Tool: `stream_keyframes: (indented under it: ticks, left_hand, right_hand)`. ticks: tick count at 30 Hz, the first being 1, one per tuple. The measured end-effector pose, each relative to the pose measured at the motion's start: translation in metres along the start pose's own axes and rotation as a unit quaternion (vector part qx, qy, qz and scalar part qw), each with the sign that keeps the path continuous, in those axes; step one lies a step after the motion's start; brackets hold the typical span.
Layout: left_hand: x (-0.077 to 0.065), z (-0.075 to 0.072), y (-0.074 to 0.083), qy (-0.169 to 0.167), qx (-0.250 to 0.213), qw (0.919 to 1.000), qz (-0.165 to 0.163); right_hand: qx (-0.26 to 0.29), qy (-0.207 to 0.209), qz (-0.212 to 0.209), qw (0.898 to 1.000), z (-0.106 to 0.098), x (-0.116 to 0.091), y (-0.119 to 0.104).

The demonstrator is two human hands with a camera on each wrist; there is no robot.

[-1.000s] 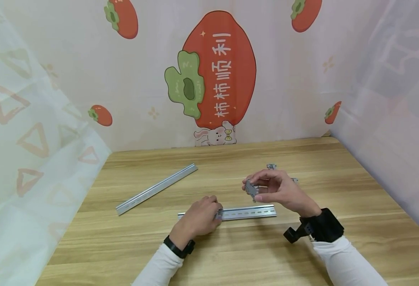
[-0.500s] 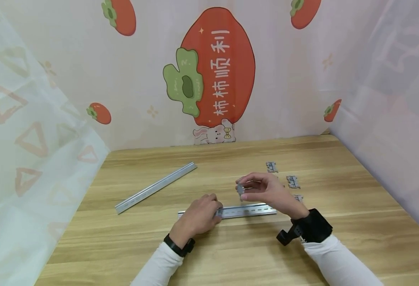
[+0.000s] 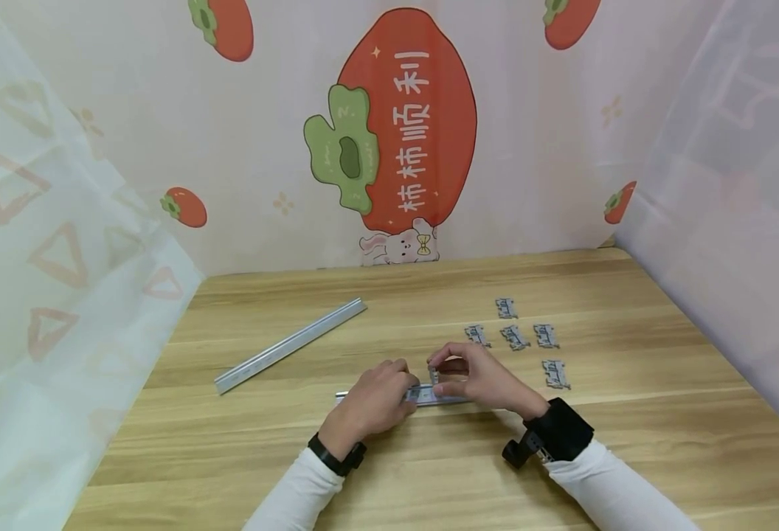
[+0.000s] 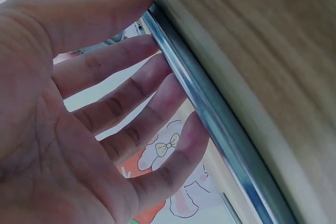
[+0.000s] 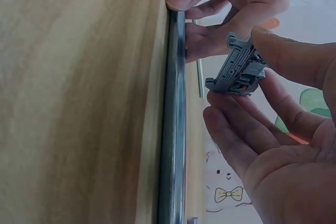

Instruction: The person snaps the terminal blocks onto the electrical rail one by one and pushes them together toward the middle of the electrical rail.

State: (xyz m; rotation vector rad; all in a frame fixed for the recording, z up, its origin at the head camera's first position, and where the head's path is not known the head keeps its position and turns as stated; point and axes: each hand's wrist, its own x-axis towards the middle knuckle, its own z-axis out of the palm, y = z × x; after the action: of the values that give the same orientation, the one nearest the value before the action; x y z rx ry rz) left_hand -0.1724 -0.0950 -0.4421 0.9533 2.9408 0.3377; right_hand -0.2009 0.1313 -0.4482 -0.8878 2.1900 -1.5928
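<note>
A slotted metal DIN rail (image 3: 426,395) lies across the front middle of the wooden table. My left hand (image 3: 375,398) grips its left part, thumb on the near edge and fingertips along the far edge, as the left wrist view shows. Between the thumb and fingers of my right hand (image 3: 481,377) is a grey terminal block (image 5: 239,69), pinched at its ends. In the right wrist view this block sits just off the rail (image 5: 173,129), tilted, to the right of the left hand's fingers. The right hand hides the rail's right end in the head view.
Several more grey terminal blocks lie flat at the back right, among them a rearmost block (image 3: 505,308) and a nearest block (image 3: 555,374). A second DIN rail (image 3: 290,346) rests diagonally at the back left. Printed cloth (image 3: 263,147) stands behind the table.
My right hand has moved left and down with the terminal block, from above the rail's right part to close over its middle. The blocks behind have come into view. The left hand stays put.
</note>
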Motion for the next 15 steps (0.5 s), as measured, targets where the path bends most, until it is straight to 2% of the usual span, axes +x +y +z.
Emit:
stream_keyframes:
  ticks: [6, 15]
  left_hand:
    - [0.000, 0.000, 0.001, -0.003, 0.002, 1.0000, -0.005]
    - [0.000, 0.002, 0.000, 0.001, 0.009, 1.0000, -0.002]
  right_hand:
    - [-0.015, 0.003, 0.022, 1.000, 0.005, -0.001, 0.001]
    - [-0.022, 0.010, 0.014, 1.000, 0.011, 0.000, 0.002]
